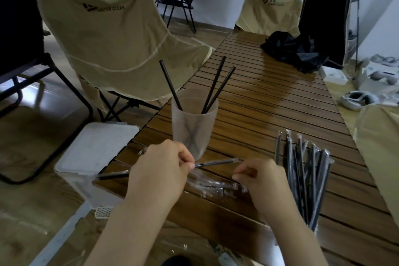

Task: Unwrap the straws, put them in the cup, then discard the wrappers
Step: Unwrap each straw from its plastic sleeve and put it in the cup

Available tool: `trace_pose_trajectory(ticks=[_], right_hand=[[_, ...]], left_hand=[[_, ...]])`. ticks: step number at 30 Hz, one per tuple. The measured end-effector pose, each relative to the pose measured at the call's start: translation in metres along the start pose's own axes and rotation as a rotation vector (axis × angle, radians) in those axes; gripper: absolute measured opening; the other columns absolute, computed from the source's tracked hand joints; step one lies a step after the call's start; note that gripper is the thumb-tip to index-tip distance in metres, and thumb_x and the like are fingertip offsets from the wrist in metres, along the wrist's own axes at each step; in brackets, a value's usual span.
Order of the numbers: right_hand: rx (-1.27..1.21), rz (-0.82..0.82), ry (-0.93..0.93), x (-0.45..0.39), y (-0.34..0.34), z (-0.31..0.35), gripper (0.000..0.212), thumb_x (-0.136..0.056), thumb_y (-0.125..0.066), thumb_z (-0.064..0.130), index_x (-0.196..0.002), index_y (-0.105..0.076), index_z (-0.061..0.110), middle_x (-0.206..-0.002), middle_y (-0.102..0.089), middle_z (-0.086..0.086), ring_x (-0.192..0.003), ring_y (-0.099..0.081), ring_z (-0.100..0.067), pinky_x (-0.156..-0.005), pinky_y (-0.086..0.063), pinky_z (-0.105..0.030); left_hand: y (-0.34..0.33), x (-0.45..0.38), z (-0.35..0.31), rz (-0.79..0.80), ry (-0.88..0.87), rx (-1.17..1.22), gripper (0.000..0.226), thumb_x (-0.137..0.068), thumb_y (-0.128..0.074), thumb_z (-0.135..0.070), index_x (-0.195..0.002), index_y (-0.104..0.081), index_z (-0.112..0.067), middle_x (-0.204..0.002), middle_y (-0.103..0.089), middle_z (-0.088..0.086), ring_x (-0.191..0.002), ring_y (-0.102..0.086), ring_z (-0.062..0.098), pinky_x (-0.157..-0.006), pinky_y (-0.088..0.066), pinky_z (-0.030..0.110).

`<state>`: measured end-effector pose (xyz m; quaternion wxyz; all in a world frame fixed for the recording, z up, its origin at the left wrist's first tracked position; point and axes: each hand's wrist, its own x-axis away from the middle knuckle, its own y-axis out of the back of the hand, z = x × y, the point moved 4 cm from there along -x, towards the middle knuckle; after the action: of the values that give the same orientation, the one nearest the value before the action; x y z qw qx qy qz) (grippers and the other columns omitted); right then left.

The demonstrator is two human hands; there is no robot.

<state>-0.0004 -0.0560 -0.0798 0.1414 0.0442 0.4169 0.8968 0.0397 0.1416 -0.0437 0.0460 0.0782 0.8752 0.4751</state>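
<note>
Our left hand (158, 170) and right hand (262, 176) pinch one straw (216, 162) near the table (269, 97) edge. The chair (112, 36) says "WATER CLEAR".

left hand (159, 170): its back covers the middle of the black straw (213, 163); only the two ends show
right hand (262, 176): fingertips curled under, what they pinch too unclear to tell
clear wrappers (218, 184): transparent, blurred; count not readable
frosted cup (194, 123): straw bottoms only a dim smear through the wall
wrapped straws (306, 179): near ends hidden behind right forearm
table (269, 97): near right corner cut by frame edge
white bin (95, 153): inside not visible
</note>
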Motion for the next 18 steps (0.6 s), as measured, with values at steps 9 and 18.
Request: trace_pose_trajectory(ticks=[9,18], right_hand=[[-0.096,-0.11,0.132,0.001,0.014,0.015,0.022,-0.08,-0.073,0.016,-0.086,-0.063,0.035,-0.085,-0.059,0.018,-0.08,-0.054,0.005,-0.063,-0.04,-0.009],[0.096,-0.132,0.51,0.004,0.0,0.039,0.016,-0.071,-0.08,0.016,-0.078,-0.071,0.028,-0.081,-0.056,0.02,-0.078,-0.046,-0.005,-0.067,-0.046,-0.035]], left_hand=[[0.0,0.0,-0.002,0.015,-0.042,0.032,0.007,-0.091,-0.062,-0.035,-0.085,-0.06,-0.039,-0.073,-0.054,-0.022,-0.068,-0.054,-0.006,-0.056,-0.036,0.009],[0.001,0.002,-0.015,0.058,-0.2,0.056,0.004,-0.089,-0.064,-0.035,-0.089,-0.066,-0.039,-0.084,-0.061,-0.023,-0.08,-0.057,-0.01,-0.067,-0.041,0.006]])
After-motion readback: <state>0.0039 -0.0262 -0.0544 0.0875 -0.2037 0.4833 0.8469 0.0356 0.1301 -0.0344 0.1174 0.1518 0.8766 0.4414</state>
